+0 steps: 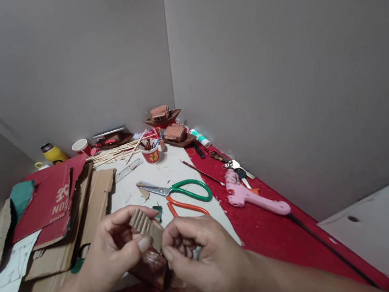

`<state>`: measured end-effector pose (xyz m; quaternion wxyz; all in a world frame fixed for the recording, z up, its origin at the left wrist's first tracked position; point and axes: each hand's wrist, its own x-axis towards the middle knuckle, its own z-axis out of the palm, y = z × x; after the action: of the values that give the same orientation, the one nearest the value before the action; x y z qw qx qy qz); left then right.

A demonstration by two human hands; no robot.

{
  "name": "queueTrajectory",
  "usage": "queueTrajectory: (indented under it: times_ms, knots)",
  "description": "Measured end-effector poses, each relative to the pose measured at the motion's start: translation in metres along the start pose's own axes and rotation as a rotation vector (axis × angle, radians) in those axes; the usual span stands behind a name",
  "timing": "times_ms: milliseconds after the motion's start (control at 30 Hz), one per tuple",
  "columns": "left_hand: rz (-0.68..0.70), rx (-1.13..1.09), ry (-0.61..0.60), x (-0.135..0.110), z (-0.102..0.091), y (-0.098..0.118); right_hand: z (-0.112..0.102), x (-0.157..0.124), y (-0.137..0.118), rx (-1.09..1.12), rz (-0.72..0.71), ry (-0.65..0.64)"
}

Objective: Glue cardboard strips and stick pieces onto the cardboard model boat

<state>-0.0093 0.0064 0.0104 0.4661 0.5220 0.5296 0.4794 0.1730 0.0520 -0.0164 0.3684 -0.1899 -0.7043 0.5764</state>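
A small piece of corrugated cardboard [145, 227] with exposed ridges is held up near the table's front. My left hand [112, 246] grips its left side between thumb and fingers. At its right end, my right hand [197, 249] pinches with thumb and forefinger at the edge; whatever lies between those fingertips is hidden. Below the hands sits a glossy brown block-like piece [152, 269], partly covered by them. Just beyond, scissors [173, 191] with one green and one orange handle lie with blades pointing left.
A pink glue gun [255, 199] with a black cord lies at right. Cardboard sheets [96, 204] and a red box panel [48, 197] pile up at left. Behind stand model boats [176, 134], a paper cup [151, 153], wooden sticks [113, 151] and a yellow bottle [54, 154].
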Motion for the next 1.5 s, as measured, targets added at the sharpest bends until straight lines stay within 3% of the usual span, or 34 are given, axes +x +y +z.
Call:
queueTrajectory:
  times_ms: [233, 367, 467, 600, 700, 833, 933, 1100, 1300, 1500]
  knots:
    - [-0.023, 0.027, -0.067, 0.002, -0.005, -0.001, 0.0, 0.004, -0.003, 0.386, 0.386, -0.076]
    - [-0.012, 0.004, -0.097, 0.002, -0.007, -0.003, -0.002, 0.007, -0.006, 0.459, 0.467, -0.099]
    - [-0.019, -0.017, -0.079, 0.002, -0.006, -0.004, -0.003, 0.006, -0.006, 0.362, 0.368, -0.095]
    - [-0.036, -0.027, -0.072, 0.001, -0.005, -0.002, -0.005, 0.001, -0.004, -0.023, -0.007, 0.013]
    - [-0.043, -0.04, -0.095, 0.002, -0.004, 0.0, -0.008, -0.001, -0.003, -0.257, -0.228, 0.023]
    - [-0.056, -0.013, -0.081, 0.004, -0.003, 0.0, -0.011, 0.0, -0.002, -0.445, -0.374, 0.001]
    - [-0.09, 0.018, -0.073, 0.005, 0.0, 0.001, -0.011, 0.001, -0.001, -0.498, -0.388, -0.039]
    - [-0.179, 0.009, -0.12, 0.008, 0.005, 0.002, -0.014, 0.002, -0.003, -0.452, -0.285, -0.116]
    - [-0.151, -0.025, -0.097, 0.009, 0.003, 0.002, -0.014, 0.003, -0.001, -0.315, -0.189, -0.124]
    - [-0.139, -0.02, -0.076, 0.006, 0.003, 0.003, -0.015, 0.003, -0.002, -0.381, -0.197, -0.118]
